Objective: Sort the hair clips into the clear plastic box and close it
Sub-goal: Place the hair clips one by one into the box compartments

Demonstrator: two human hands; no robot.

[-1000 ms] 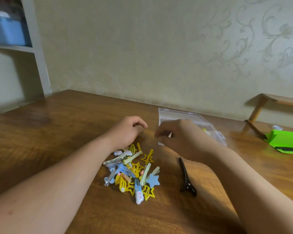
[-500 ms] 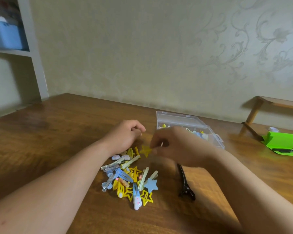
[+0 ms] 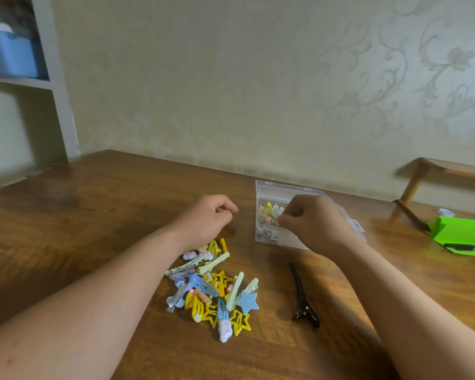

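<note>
A pile of several pastel hair clips [image 3: 211, 286], yellow stars, blue and mint ones, lies on the wooden table [image 3: 93, 215] between my forearms. A black alligator clip [image 3: 302, 297] lies alone to the right of the pile. The clear plastic box [image 3: 280, 189] stands open behind them, with a few clips inside its left part. My right hand [image 3: 313, 223] hovers over the box, its fingertips pinching a small yellow clip at the left compartment. My left hand [image 3: 206, 218] rests on the table left of the box, fingers loosely curled, holding nothing.
A bright green paper shape [image 3: 461, 233] with a dark pen on it lies at the right edge. A small wooden stand [image 3: 436, 171] is behind it by the wall. A white shelf unit [image 3: 52, 78] rises at the far left.
My right hand took a yellow star clip from the top of the pile and carried it right and away to the box. The left hand stayed put.
</note>
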